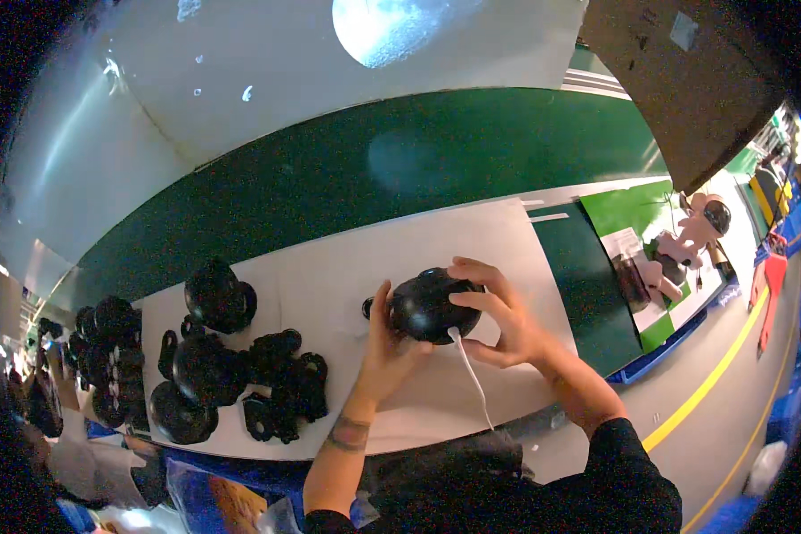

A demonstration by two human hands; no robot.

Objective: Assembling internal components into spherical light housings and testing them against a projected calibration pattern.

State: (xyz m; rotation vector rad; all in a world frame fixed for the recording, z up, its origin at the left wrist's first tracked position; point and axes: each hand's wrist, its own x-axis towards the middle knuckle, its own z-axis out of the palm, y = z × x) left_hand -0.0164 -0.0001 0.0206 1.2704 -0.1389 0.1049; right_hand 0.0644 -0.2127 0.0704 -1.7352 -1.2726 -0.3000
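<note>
A glossy black rounded shell (427,307) with a white cable (473,383) running from its near side is held between my two hands over the white sheet on the bench. My left hand (390,343) grips its left side, the thumb along the lower edge. My right hand (505,316) curls round its right side, fingers over the top and thumb below, next to the cable. Just left of the shell, a small black round part (368,308) shows partly behind my left hand. The shell's underside is hidden.
Several black domed shells (209,369) and black ring-like parts (285,383) lie in a group to the left. The white sheet (472,240) covers part of the green bench (329,160). Another person (707,218) works at the right, beside a green mat (627,209). A yellow floor line (699,392) runs past.
</note>
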